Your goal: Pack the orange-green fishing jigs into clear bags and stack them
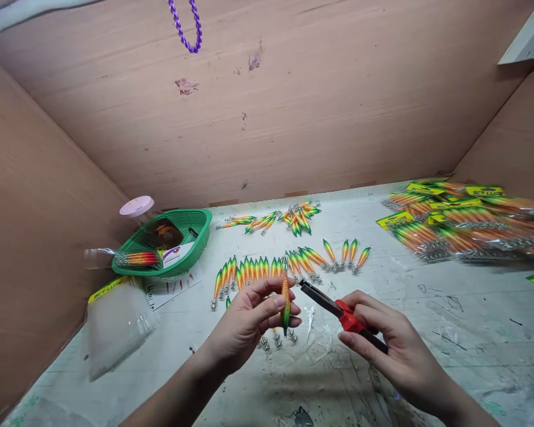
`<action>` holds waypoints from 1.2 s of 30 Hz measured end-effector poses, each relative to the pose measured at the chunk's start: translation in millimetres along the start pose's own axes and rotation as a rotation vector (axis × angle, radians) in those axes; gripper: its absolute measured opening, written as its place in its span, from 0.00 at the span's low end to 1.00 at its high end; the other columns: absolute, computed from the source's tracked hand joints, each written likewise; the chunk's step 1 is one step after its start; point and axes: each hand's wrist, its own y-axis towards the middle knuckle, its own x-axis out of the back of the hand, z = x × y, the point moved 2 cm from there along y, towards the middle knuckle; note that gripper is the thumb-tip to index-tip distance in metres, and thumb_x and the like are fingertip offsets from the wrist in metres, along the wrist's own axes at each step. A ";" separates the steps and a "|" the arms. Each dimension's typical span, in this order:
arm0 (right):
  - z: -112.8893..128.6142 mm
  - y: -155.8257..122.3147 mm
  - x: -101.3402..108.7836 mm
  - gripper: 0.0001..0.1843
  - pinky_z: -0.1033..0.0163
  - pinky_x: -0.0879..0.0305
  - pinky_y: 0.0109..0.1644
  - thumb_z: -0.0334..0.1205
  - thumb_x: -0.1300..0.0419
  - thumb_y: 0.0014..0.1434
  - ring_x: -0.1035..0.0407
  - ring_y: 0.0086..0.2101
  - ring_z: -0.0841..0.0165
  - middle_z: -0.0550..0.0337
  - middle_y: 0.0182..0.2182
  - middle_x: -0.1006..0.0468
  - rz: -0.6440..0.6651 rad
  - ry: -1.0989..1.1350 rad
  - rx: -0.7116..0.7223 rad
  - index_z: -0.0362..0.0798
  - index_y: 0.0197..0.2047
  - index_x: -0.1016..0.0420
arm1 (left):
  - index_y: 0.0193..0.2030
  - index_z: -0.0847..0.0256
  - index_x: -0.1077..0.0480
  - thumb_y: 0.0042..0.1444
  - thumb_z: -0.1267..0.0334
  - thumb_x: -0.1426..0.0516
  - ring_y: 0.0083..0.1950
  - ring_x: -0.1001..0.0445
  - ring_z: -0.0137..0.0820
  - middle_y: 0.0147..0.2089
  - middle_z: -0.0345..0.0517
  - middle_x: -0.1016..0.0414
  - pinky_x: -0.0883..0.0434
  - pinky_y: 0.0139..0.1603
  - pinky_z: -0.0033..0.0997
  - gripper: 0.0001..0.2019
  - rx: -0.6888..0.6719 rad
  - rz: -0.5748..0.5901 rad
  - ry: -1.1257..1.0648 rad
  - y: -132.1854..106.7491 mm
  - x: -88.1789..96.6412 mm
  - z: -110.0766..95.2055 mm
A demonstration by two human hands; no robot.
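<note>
Between the thumb and fingertips of my left hand (253, 311) a fishing lure (285, 296) stands upright, its orange body above and its green end pointing down. My right hand (389, 341) is closed round a red-and-black hand tool (353, 323) with a long, narrow dark nose; its exact kind is unclear. The nose points left and ends just right of the lure, apart from it. Behind my left hand runs a row of similar lures (253, 270) with metal hook crowns. A few more lie partly hidden beneath that hand, with hooks (277, 340) showing.
At the left stands a green basket (200, 246) with red-orange lures in it, beside a pink-lidded container (136, 206) and clear plastic bags (118, 332). Loose lures (300, 216) lie at the back. Bagged lures (463, 225) are piled right. A purple cord (189, 44) hangs above.
</note>
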 end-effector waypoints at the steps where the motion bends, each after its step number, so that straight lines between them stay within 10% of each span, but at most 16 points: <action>1: 0.3 -0.4 0.3 0.14 0.67 0.35 0.32 0.40 0.43 0.63 0.32 0.30 0.70 0.59 0.31 0.29 0.001 -0.004 0.003 0.49 0.26 0.36 | 0.41 0.62 0.22 0.45 0.61 0.30 0.35 0.24 0.29 0.34 0.43 0.26 0.24 0.39 0.32 0.16 -0.013 -0.016 0.033 -0.9 0.7 0.9; 19: 3.8 -3.2 -2.9 0.13 0.66 0.36 0.30 0.40 0.43 0.64 0.33 0.28 0.70 0.59 0.28 0.29 0.048 -0.067 0.006 0.48 0.27 0.33 | 0.46 0.54 0.22 0.54 0.69 0.39 0.37 0.26 0.29 0.38 0.43 0.28 0.27 0.35 0.26 0.13 -0.582 -0.209 0.834 -14.0 -2.5 5.8; 36: -0.1 -0.7 -0.6 0.12 0.66 0.36 0.31 0.39 0.44 0.64 0.33 0.29 0.69 0.59 0.28 0.29 0.111 -0.091 0.010 0.48 0.28 0.34 | 0.47 0.57 0.23 0.57 0.71 0.41 0.37 0.26 0.28 0.39 0.46 0.24 0.28 0.34 0.25 0.12 -0.672 -0.151 0.946 -15.8 -0.1 5.3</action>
